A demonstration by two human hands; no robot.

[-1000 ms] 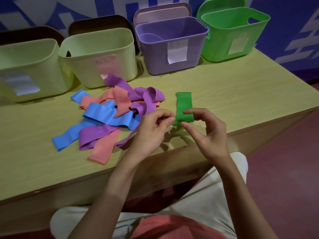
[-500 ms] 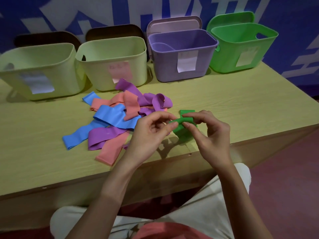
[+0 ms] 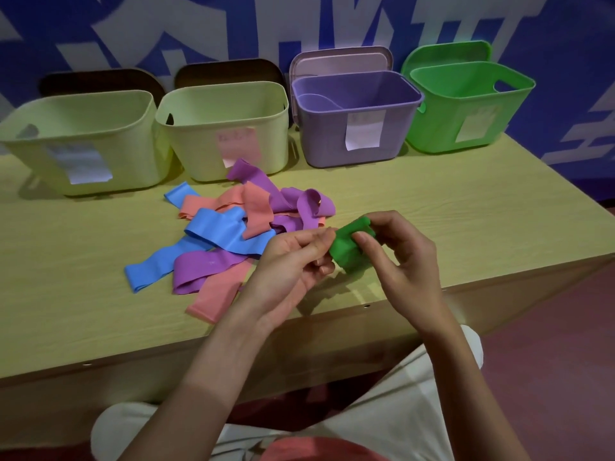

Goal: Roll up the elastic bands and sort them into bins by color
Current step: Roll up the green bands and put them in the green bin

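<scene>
A green elastic band (image 3: 347,249), wound into a tight roll, is pinched between both hands just above the table's front part. My left hand (image 3: 289,264) grips its left end and my right hand (image 3: 399,261) grips its right side with thumb and fingers. Left of the hands lies a loose pile of flat bands: blue (image 3: 216,227), purple (image 3: 206,267) and salmon pink (image 3: 216,294). Along the back stand four bins: a green bin (image 3: 466,108) at the right, a purple bin (image 3: 352,121), and two pale yellow bins (image 3: 223,128) (image 3: 80,138).
The bins stand on a light wooden table (image 3: 466,207), whose front edge runs just below my hands. Each bin carries a paper label. Lids lean behind the bins against a blue and white wall. My lap in light trousers is below the table edge.
The green band lay mostly flat on the table a second ago; both hands have wound it up into a compact roll and lifted it slightly. The camera view has shifted down a little.
</scene>
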